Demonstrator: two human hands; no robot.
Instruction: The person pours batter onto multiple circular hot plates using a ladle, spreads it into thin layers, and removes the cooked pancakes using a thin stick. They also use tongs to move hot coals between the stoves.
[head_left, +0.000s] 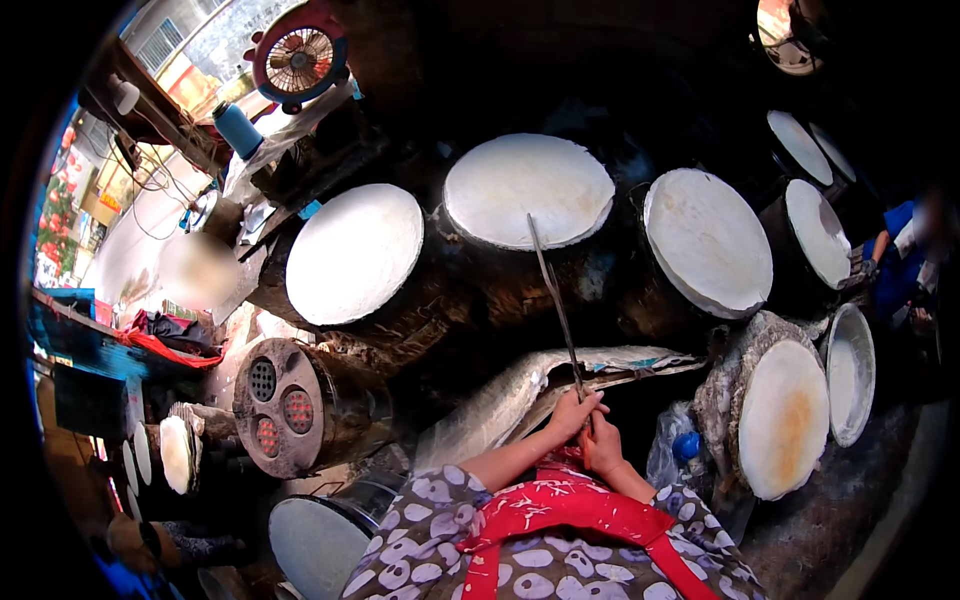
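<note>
Both of my hands grip the lower end of a long thin dark metal rod (553, 289), close in front of my red apron. My left hand (574, 414) is wrapped round it, and my right hand (602, 444) sits just below, nearer my body. The rod slants up and away. Its far tip overlaps the near edge of a large round white disc (529, 184) atop a dark drum; whether it touches cannot be told. A similar white disc (355, 255) lies to the left and another white disc (707, 238) to the right. Dark shadow hides the drums' sides.
A drum stove (281, 442) at left shows three honeycomb coal briquettes, two glowing. A thick-rimmed white round (784, 420) and a metal basin (851, 375) stand at right. A ragged sheet (487, 420) lies beneath my arms. Beyond are a fan (300, 60) and another person (904, 240).
</note>
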